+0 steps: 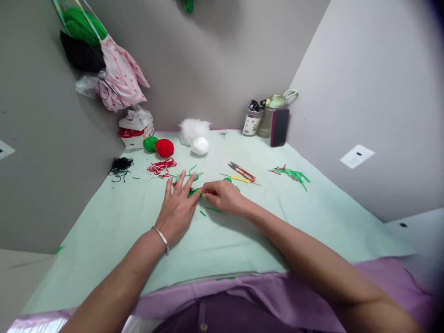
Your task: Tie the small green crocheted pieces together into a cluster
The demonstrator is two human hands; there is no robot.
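My left hand [177, 206] lies with its fingers spread on the pale green table cover, pressing beside a small piece of green yarn [194, 191] with some red in it. My right hand [224, 195] is closed in a pinch at the right side of that yarn, close to my left thumb. The fingertips partly hide the yarn piece. Just beyond my right hand lie a yellow-handled crochet hook [240, 179] and orange thread snips [244, 172]. Short green yarn scraps [203, 213] are scattered near both hands.
Red [164, 148], green [150, 144] and white [200, 146] yarn balls sit at the back, near white stuffing [192, 131]. Black yarn [120, 167] lies left, green-red strands [291, 174] right. A pen cup [252, 123], bottle [266, 121] and phone [279, 128] stand at the wall.
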